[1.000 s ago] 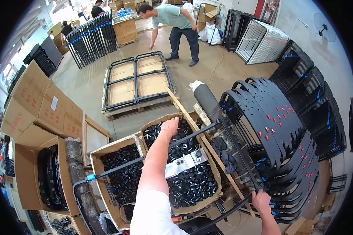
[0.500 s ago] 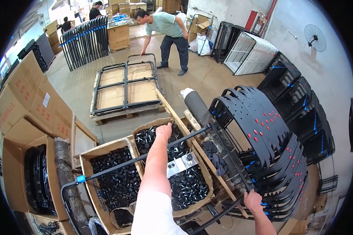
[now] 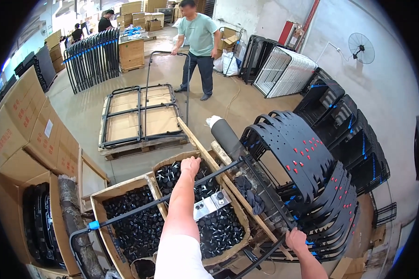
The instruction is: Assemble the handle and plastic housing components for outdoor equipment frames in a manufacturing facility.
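A black tubular metal frame [image 3: 135, 207] with a blue band spans the cardboard bins in front of me. My right hand [image 3: 296, 240] is wrapped round its right-hand corner. Over the far end of the right bin, my left hand [image 3: 191, 165] has its fingers pinched; anything between them is too small to make out. Beneath it lie black knobs [image 3: 222, 235] with pale threaded studs. A silver metal plate [image 3: 212, 206] carrying black knobs rests across that bin, close to my left forearm. Small black parts [image 3: 135, 232] fill the left bin.
Curved black panels with red pieces [image 3: 307, 153] stand stacked at right. A wooden strip [image 3: 205, 151] borders the bin. Beyond, a co-worker [image 3: 198, 37] holds a black frame [image 3: 188, 83] beside a loaded pallet [image 3: 142, 148]. Cardboard boxes [image 3: 56, 125] rise at left.
The co-worker has straightened up and tilted one frame upright off the pallet. My view has shifted slightly. My right hand keeps its grip; my left hand stays over the right bin.
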